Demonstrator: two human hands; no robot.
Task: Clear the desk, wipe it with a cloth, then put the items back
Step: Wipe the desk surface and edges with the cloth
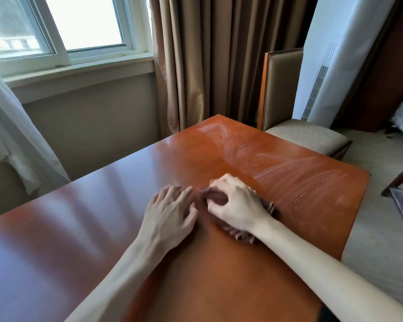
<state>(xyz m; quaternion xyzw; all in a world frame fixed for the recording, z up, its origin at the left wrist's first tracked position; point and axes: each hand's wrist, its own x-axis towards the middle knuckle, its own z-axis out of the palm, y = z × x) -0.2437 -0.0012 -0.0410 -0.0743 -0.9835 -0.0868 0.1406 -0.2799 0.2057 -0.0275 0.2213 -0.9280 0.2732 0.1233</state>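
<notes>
The brown cloth (240,219) lies bunched on the wooden tabletop (68,228), toward the end nearest the upholstered chair (298,133). The right hand (235,205) sits on top of it, fingers curled round a raised fold while the heel of the hand presses the rest flat. The left hand (170,212) rests just beside the cloth on the side away from the chair, fingers spread and relaxed, holding nothing; its fingertips are close to the cloth's edge, though whether they touch it I cannot tell.

Damp streaks (277,163) show on the tabletop between the cloth and the chair, while the stretch away from the chair looks dry and glossy. The wiping step appears about half done. To finish it well, flatten the cloth for wider contact, press evenly through the palm, and work in overlapping passes away from the chair. Carry each pass fully off the edges so no strip is missed.
</notes>
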